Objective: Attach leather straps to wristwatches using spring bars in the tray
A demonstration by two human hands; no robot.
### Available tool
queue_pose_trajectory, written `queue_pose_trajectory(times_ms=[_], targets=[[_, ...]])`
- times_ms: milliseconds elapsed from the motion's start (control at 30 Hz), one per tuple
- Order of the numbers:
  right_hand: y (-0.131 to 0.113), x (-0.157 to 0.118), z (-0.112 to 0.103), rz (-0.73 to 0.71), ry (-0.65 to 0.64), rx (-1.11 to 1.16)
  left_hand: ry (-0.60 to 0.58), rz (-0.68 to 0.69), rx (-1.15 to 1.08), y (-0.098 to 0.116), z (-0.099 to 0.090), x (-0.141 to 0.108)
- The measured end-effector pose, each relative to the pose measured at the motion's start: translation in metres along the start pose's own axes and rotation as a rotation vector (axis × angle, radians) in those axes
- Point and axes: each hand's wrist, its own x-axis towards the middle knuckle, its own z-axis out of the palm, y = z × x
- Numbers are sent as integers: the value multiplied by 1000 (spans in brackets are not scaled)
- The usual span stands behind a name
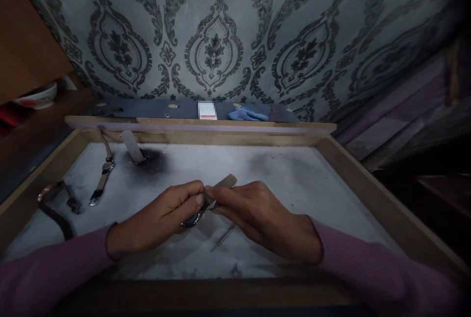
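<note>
My left hand (pixel 167 216) is closed around a wristwatch (pixel 190 220), whose dark round case shows below my thumb. From the watch a grey-brown strap (pixel 228 180) sticks out up and to the right. My right hand (pixel 263 211) pinches the strap close to the case, its fingertips meeting those of my left hand. The exact joint between strap and case is hidden by my fingers. Just under my right hand is a thin metal rod-like tool (pixel 225 235); I cannot tell if it lies on the surface or is tucked in the hand.
A wooden-rimmed tray (pixel 326 147) with a white base surrounds the work. On its left lie a wristwatch (pixel 106 166), a curved dark strap (pixel 55 214) and an upright grey strap (pixel 132 146). Behind the rim are a blue cloth (pixel 247 114) and a small box (pixel 207 110).
</note>
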Motion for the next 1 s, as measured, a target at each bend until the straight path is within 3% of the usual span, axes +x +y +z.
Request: queue_pose_trajectory(times_ms=[300, 1000], targets=[[-2, 1, -3, 47, -93, 51, -44, 9, 90, 4, -1, -2], [-5, -2, -2, 58, -129, 115, -95, 49, 198, 4, -1, -5]])
